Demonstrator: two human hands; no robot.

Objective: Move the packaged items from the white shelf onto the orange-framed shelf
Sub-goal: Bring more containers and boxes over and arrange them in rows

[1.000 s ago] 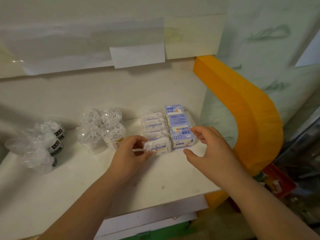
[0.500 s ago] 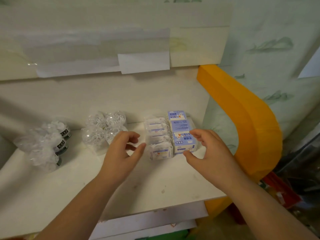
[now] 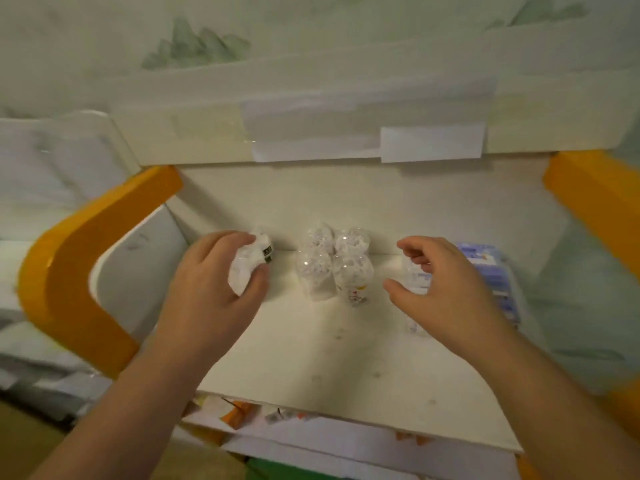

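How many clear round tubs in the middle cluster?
4, in a two-by-two block on the shelf: back left, back right, front left, front right. No more show; any behind them would be hidden.

Single head-worn view, angled forward and down, close over shelf (image 3: 346, 358)

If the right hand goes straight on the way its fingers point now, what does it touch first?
Probably the clear wrapped pack just beyond the right hand's fingers, beside the blue boxes. The picture is blurred, so the gap is uncertain.
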